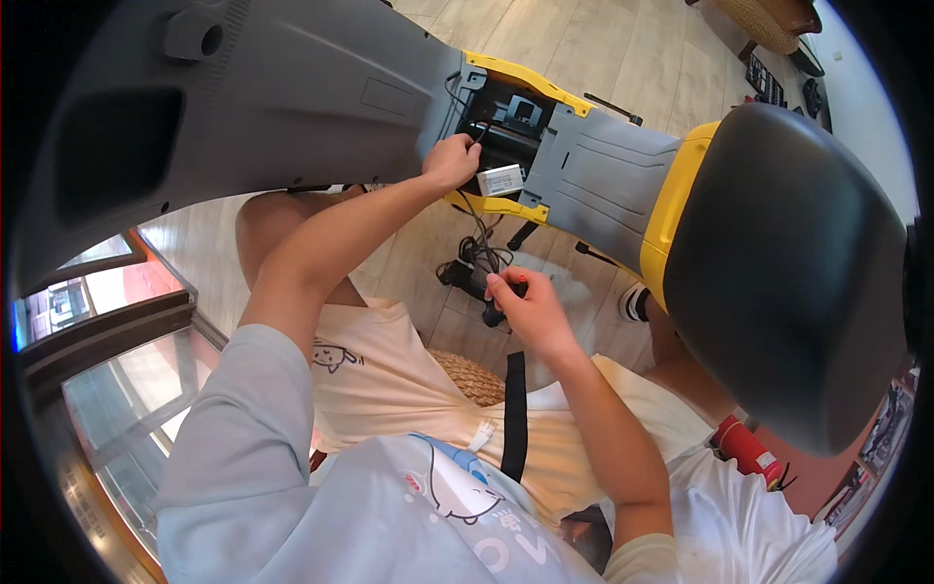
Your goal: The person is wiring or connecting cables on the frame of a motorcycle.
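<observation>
An electric scooter body in grey and yellow [608, 175] lies across the view, with an uncovered compartment [545, 146] in its floor section. At this compartment's left side, my left hand [452, 162] is closed, its fingertips pinching a thin black cable [484, 133]. Beside those fingers a white labelled box [500, 180] sits at the near edge. Lower down, my right hand [533, 310] is closed around a dark handle-like object [494, 313], mostly covered by the fingers; its kind cannot be made out. A bundle of black cables [477, 261] hangs between the compartment and this hand.
The black seat [778, 273] rises at the right, and the grey front panel [292, 88] fills the upper left. Behind the seat's lower edge stands a red fire extinguisher [747, 448]. A glass-fronted case [126, 389] is at the left. Tools [766, 81] lie on the wooden floor, far right.
</observation>
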### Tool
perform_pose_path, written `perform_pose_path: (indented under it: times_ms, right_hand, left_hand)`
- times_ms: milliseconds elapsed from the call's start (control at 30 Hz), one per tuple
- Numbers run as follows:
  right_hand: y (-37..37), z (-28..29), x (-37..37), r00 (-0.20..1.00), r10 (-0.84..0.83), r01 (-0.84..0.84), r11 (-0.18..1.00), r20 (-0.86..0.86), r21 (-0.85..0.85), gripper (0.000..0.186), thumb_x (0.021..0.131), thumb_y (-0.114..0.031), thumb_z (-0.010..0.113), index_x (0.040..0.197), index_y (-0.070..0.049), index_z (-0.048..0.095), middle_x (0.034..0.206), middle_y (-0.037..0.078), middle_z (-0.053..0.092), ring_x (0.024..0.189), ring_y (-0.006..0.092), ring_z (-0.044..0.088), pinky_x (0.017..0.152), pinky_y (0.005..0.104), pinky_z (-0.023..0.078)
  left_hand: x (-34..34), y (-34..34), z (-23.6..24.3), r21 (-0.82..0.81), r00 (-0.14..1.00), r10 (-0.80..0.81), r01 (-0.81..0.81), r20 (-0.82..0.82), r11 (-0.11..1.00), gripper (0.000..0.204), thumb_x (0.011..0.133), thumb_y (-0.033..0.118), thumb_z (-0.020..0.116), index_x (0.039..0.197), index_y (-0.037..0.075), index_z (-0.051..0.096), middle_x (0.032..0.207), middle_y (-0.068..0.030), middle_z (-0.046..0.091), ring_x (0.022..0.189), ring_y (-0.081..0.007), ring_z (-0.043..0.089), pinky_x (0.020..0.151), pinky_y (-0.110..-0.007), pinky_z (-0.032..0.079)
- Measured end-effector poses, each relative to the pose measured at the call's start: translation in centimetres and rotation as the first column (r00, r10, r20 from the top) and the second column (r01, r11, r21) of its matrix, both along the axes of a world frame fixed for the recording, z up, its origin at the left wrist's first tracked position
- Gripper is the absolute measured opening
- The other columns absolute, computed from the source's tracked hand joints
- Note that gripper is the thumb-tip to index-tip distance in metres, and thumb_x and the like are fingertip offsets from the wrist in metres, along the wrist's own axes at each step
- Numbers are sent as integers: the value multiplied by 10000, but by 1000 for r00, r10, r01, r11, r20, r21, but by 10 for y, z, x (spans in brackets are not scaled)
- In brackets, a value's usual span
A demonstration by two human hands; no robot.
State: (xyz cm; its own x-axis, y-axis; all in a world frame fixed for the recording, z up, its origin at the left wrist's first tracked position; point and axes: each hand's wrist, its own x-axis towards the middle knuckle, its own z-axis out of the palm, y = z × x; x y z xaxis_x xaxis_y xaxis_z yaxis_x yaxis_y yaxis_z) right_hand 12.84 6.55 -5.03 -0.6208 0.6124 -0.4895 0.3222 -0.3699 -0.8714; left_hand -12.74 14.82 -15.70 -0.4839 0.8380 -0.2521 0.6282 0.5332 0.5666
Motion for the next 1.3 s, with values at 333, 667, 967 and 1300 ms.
perform_pose_path:
  times_ms: [333,667,967,1300]
  right_hand:
    - [0,4,1,982,78,-97,990,173,104,278,877,-284,620,836,-12,652,637,127,604,571,249,552,577,352,425]
    - [6,25,-3,954,162,-204,967,253,151,270,873,-276,612,841,-8,630,669,173,599,651,343,588,619,401,445]
    - [-6,25,-2,976,128,-163,965,176,203,265,870,-268,611,838,-5,625,686,189,602,669,372,589,614,429,440]
    - [-14,30,-5,961,182,-214,966,208,146,261,871,-254,605,846,6,611,694,195,608,667,387,590,625,430,458]
  left_hand:
    - [-44,32,53,184,746,-277,470,-606,864,436,800,297,736,1173,110,608,1252,-109,520,1157,-340,525,957,-411,457]
    - [-46,63,18,179,983,175,-181,50,967,322,777,46,603,1095,53,650,862,-90,706,843,-200,677,788,-324,516]
    - [-4,44,35,-153,855,-315,276,-412,949,372,837,401,674,859,32,719,876,-187,690,867,-351,668,764,-428,530]
    - [-38,87,24,-479,679,350,4,646,878,215,910,216,624,723,111,612,604,24,570,495,-83,514,482,-236,422]
